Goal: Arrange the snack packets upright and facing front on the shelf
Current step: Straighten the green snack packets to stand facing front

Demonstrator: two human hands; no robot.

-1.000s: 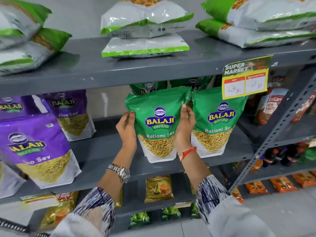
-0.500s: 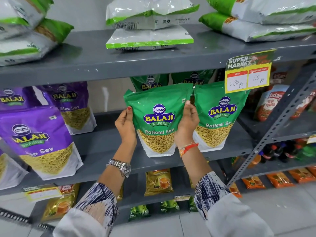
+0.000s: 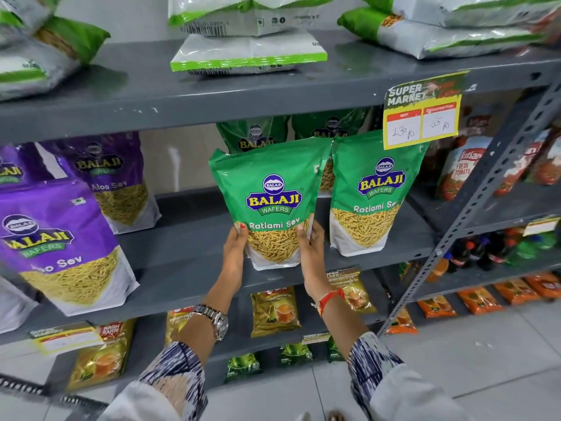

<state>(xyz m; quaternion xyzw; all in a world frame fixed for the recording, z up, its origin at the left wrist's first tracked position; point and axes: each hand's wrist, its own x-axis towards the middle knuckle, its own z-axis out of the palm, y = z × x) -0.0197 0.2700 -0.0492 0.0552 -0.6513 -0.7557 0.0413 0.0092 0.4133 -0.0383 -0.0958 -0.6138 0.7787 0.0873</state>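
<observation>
A green Ratlami Sev packet (image 3: 270,192) stands upright, front facing me, at the front edge of the grey middle shelf (image 3: 188,278). My left hand (image 3: 235,250) grips its lower left side and my right hand (image 3: 309,247) grips its lower right side. A second green Ratlami Sev packet (image 3: 375,192) stands upright just to its right, untouched. Two more green packets (image 3: 255,135) stand behind them, mostly hidden.
Purple Aloo Sev packets (image 3: 60,238) lean at the left of the same shelf. Flat white-green bags (image 3: 249,53) lie on the top shelf. A yellow price tag (image 3: 422,113) hangs from its edge. Tea packets (image 3: 274,311) fill lower shelves; a slotted upright (image 3: 473,208) stands right.
Both hands slid down from the packet's upper sides to its lower corners. The packet now sits a little apart from the right-hand green packet.
</observation>
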